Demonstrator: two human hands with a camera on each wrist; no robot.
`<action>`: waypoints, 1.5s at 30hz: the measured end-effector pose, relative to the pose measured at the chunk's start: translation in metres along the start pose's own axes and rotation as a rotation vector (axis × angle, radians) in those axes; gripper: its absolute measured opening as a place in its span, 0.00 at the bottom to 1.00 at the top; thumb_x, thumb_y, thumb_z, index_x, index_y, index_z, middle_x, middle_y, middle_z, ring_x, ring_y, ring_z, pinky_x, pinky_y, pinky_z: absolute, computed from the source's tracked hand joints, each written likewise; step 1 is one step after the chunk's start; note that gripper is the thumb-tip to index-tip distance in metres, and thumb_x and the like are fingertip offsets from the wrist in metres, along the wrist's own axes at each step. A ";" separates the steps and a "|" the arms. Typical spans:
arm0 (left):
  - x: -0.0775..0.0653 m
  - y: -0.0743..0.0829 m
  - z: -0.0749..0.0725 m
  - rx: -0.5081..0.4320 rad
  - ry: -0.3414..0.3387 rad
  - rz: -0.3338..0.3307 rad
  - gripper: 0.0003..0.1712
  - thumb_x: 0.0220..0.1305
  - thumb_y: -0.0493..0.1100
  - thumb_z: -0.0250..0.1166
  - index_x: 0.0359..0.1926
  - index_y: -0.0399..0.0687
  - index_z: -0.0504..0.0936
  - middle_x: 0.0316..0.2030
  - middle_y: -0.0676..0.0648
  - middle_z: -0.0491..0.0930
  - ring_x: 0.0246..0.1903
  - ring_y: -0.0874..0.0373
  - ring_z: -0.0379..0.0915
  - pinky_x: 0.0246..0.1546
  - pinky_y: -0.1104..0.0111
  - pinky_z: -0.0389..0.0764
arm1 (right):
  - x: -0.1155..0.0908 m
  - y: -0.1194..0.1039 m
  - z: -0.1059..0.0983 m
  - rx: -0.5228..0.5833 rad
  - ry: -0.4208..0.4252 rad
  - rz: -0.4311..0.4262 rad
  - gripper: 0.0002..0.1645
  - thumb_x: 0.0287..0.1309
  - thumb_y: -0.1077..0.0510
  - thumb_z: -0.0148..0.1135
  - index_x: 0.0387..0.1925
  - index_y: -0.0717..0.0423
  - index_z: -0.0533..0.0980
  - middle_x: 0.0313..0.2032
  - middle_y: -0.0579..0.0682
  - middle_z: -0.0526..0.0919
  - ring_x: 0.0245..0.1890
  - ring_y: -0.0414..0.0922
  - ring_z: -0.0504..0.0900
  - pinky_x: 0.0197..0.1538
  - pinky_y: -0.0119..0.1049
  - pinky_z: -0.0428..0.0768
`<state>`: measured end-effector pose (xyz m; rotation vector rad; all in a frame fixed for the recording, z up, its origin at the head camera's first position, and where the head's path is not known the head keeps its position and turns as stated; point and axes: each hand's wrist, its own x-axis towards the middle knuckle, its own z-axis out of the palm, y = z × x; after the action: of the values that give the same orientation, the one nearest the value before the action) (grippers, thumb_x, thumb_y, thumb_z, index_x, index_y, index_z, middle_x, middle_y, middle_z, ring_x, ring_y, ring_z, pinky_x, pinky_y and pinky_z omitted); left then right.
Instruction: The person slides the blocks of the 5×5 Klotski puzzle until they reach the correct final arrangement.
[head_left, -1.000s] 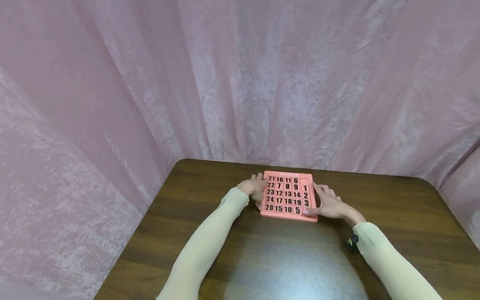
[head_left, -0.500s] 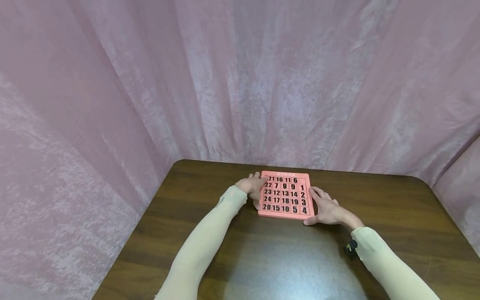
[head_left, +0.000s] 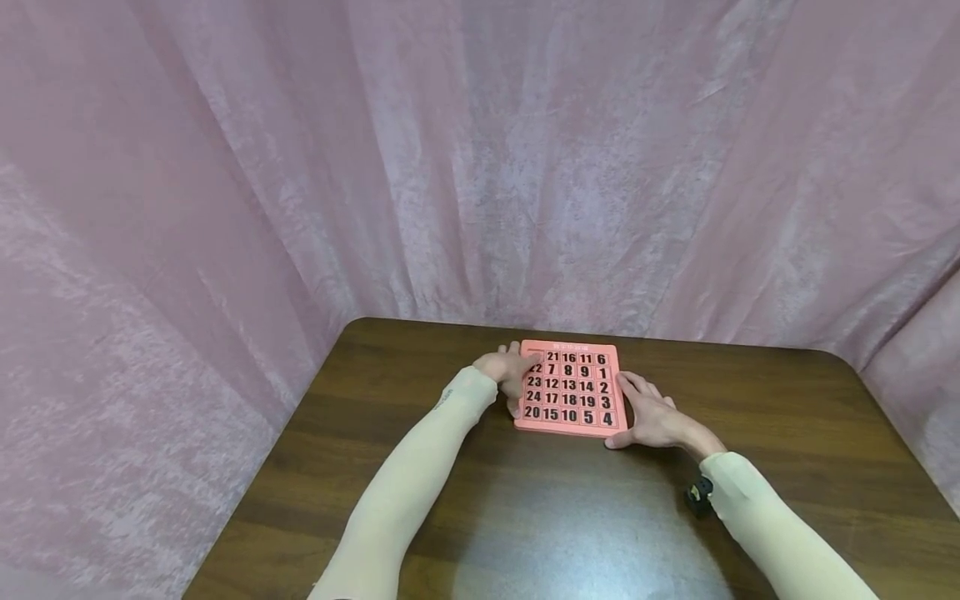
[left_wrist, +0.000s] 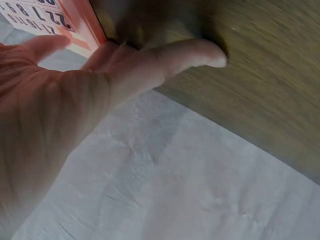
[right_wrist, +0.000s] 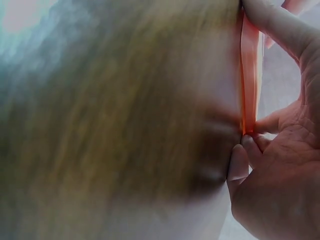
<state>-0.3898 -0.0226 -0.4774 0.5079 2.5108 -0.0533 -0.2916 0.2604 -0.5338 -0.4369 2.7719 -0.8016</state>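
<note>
top-row tiles (head_left: 569, 357) rightward (digits (head_left: 568, 371) upright)

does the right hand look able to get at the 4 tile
Probably yes: the right hand is at the right edge of the pink number board, its thumb near the 4 tile, and nothing covers that tile.

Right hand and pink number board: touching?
Touching. The right wrist view shows it: the right hand meets the edge of the pink number board, with no gap showing where they join.
</note>
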 end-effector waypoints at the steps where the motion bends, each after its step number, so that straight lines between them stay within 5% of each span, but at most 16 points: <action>1: 0.000 -0.001 0.000 -0.003 0.004 0.009 0.75 0.54 0.53 0.87 0.90 0.68 0.45 0.85 0.41 0.49 0.76 0.47 0.56 0.66 0.57 0.78 | 0.000 0.001 0.000 -0.002 0.003 0.001 0.81 0.47 0.39 0.86 0.85 0.72 0.47 0.84 0.71 0.51 0.80 0.74 0.57 0.66 0.74 0.65; 9: -0.001 -0.004 0.012 -0.020 0.082 0.077 0.72 0.55 0.66 0.84 0.89 0.48 0.52 0.84 0.39 0.54 0.81 0.44 0.57 0.77 0.51 0.74 | -0.003 0.003 0.000 -0.019 0.002 0.013 0.81 0.47 0.38 0.87 0.85 0.71 0.48 0.83 0.70 0.52 0.81 0.74 0.56 0.66 0.74 0.66; 25: -0.001 -0.004 0.019 0.001 0.145 0.045 0.68 0.52 0.68 0.85 0.85 0.49 0.62 0.81 0.42 0.62 0.76 0.47 0.62 0.74 0.52 0.78 | -0.002 0.001 0.002 0.004 -0.011 0.020 0.81 0.49 0.38 0.86 0.85 0.72 0.47 0.84 0.72 0.49 0.81 0.75 0.54 0.67 0.74 0.64; 45: -0.003 -0.006 0.020 -0.056 0.168 0.004 0.58 0.64 0.65 0.77 0.86 0.47 0.62 0.81 0.44 0.62 0.76 0.49 0.63 0.76 0.57 0.75 | 0.000 -0.003 0.002 -0.022 -0.003 0.010 0.81 0.47 0.37 0.86 0.85 0.71 0.48 0.84 0.71 0.52 0.81 0.74 0.56 0.67 0.74 0.66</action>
<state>-0.3796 -0.0316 -0.4928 0.5131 2.6663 0.0639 -0.2905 0.2576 -0.5337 -0.4278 2.7805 -0.7691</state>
